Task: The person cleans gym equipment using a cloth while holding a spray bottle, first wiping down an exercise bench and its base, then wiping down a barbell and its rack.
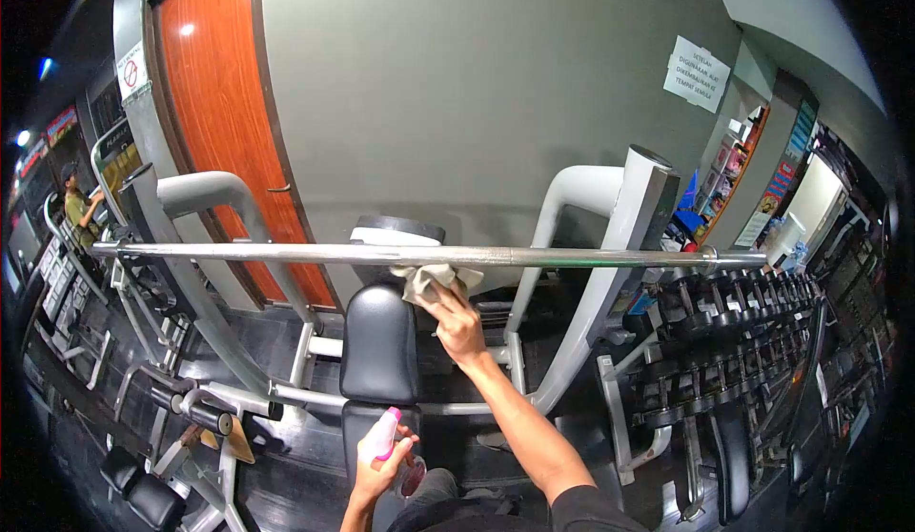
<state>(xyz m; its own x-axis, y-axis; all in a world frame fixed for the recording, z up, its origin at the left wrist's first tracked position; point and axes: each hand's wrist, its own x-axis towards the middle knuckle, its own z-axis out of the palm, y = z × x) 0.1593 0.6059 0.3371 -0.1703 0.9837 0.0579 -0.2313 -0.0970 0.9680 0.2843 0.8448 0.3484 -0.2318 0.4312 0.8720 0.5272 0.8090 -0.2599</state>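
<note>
A long metal barbell bar [362, 254] lies across the grey rack uprights in front of me. My right hand [456, 327] grips a pale cloth [434, 279] and presses it against the underside of the bar near its middle. Low in front of my body, my left hand [379, 460] is wrapped round a spray bottle with a pink and white top [388, 429]. The lower part of the bottle is partly hidden by the fingers. Between the uprights stands a bench with a black padded seat [380, 341], just left of my right hand.
Dumbbells fill a rack [734, 308] on the right. Rack uprights [610, 246] stand on both sides of the bench. Another gym machine [205, 408] is at lower left. A wooden door [224, 103] and grey wall are behind. Far left, a person [78, 203] stands among machines.
</note>
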